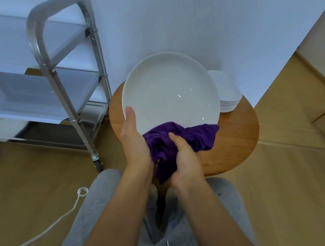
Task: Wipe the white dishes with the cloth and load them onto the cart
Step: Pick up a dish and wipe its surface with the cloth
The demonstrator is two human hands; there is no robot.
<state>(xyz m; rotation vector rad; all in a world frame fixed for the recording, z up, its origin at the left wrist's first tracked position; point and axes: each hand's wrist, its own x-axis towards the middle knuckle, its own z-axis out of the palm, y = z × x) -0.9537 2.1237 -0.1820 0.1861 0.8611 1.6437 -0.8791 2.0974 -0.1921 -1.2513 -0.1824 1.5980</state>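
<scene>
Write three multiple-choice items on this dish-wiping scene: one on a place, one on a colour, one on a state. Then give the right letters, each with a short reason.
1. Where does the stack of white plates stand?
A. On the round wooden table
B. On the top shelf of the cart
C. On the floor

2. What colour is the cloth?
A. Yellow
B. Purple
C. Green

3. How is the large white plate held?
A. Lying flat on the table
B. Face down on the person's lap
C. Tilted up, its face toward the camera, gripped at its edge by the left hand

Answers:
1. A: the stack sits at the table's far side, behind the held plate, apart from the metal cart.
2. B: the cloth bunched in the right hand is deep purple.
3. C: the left thumb lies over the plate's rim, and the whole face shows.
</scene>
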